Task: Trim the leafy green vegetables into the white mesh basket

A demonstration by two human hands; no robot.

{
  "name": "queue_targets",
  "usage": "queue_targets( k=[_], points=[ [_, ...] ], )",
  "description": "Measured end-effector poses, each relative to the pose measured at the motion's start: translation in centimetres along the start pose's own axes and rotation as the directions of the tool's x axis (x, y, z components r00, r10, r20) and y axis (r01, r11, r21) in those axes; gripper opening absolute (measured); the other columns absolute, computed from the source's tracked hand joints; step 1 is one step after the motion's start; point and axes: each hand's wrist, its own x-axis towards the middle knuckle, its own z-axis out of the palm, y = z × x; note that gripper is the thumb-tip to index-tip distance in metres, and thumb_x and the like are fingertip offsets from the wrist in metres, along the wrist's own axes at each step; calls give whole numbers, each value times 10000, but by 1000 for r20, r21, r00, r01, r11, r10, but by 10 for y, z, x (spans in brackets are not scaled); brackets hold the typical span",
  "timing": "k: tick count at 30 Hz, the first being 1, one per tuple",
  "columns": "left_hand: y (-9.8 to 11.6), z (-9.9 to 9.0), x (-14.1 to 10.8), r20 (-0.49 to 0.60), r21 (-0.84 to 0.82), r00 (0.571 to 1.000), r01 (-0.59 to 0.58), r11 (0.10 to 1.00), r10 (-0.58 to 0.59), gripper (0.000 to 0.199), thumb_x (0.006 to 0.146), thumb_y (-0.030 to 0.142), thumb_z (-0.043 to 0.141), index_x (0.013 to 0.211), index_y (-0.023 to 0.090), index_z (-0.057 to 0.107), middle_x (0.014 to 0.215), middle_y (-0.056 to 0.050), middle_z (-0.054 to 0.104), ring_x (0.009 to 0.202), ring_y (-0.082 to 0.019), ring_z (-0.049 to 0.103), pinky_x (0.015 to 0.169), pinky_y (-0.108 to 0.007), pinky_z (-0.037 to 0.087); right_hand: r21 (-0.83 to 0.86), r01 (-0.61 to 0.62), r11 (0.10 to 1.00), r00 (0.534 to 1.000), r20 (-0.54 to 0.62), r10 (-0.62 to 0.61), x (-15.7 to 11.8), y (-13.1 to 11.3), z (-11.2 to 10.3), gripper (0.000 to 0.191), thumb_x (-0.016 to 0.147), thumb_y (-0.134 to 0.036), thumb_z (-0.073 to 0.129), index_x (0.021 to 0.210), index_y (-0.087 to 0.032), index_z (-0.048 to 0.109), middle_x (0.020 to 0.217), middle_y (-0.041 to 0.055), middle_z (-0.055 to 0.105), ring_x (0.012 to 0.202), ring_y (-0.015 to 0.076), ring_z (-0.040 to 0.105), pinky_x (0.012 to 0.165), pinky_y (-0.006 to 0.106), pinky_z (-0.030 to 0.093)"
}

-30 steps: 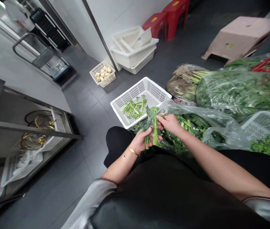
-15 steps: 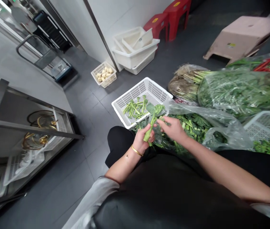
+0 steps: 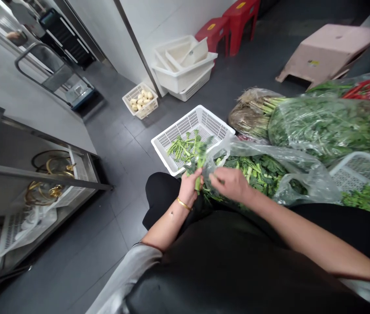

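My left hand (image 3: 190, 186) is closed round a green leafy stalk (image 3: 200, 162), its leafy end up over the near edge of the white basket (image 3: 160, 153). Cut green stems (image 3: 185, 146) lie inside that basket. To the right, my right hand (image 3: 229, 183) is closed, apart from the stalk; what its fingers hold, if anything, is blurred. Beside and beneath it is an open clear plastic bag (image 3: 289, 157) full of leafy greens (image 3: 259, 172).
A small basket of pale round vegetables (image 3: 142, 101) and stacked white tubs (image 3: 185, 74) stand ahead. Bagged greens (image 3: 331, 124), a pink stool (image 3: 322, 56) and another basket (image 3: 358, 168) are at right. A metal shelf (image 3: 41, 174) stands left.
My right hand has moved slightly away from the stalk. The stalk in my left hand stands more upright, and its leafy top has shifted left. The view has shifted slightly.
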Motion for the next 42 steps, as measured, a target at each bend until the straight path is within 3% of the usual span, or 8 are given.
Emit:
queue_targets(
  k=[7,12,19,23,28,32,37,42],
  points=[
    [1,-5,-5,-22,168,969,-240,956,247,296,619,357,768,736,159,582,586,44,525,534,-71,454,545,-208,387,-54,-43,998,922,383,60,-13,24,6,299,751,-473,622,886,-206,630,720,20,649,606,159,571,536,244,351],
    [1,-1,-10,69,144,980,-197,970,189,287,574,318,789,760,151,648,633,16,576,560,-88,492,561,-221,399,38,-309,950,931,218,293,14,21,-8,434,892,-498,383,761,-170,635,589,31,613,539,151,547,526,248,356],
    [13,-4,0,8,-86,998,57,995,-56,393,657,414,709,886,101,643,442,52,453,358,-52,351,375,-195,222,-232,363,902,899,341,-274,-26,-18,16,283,913,-339,416,862,-173,639,739,72,639,660,162,579,570,257,332],
    [13,-10,-4,-43,176,962,-260,949,271,235,634,329,742,709,139,624,510,37,519,455,-74,456,492,-212,368,-369,14,929,848,496,185,-9,6,-2,366,774,-391,626,1031,-130,621,813,104,673,695,213,612,555,265,349],
    [6,-5,-15,126,394,890,-450,801,438,195,615,249,743,789,173,698,794,-29,669,776,-164,608,761,-279,456,-40,-282,959,942,180,284,31,15,-29,464,902,-523,363,718,-169,601,551,21,592,535,140,535,543,242,349],
    [3,6,-17,71,203,974,-226,953,216,239,643,330,748,736,138,641,547,24,556,488,-84,486,522,-223,398,-336,-123,934,980,-188,62,24,6,-14,432,926,-386,342,632,-161,565,583,61,577,524,137,479,517,273,269],
    [26,-1,-6,158,-223,984,117,968,-82,339,756,425,637,883,111,625,437,55,431,334,-48,331,361,-194,222,-315,372,873,928,160,-337,-14,11,7,338,917,-338,387,747,-167,624,689,63,604,605,152,535,554,274,315],
    [32,-15,-7,397,-316,901,314,895,-176,357,900,420,398,913,139,619,408,67,313,292,-49,217,337,-193,174,96,-48,994,944,331,14,-5,22,-6,557,753,-497,605,1205,-175,547,848,62,658,629,171,596,544,271,407]
  ],
)
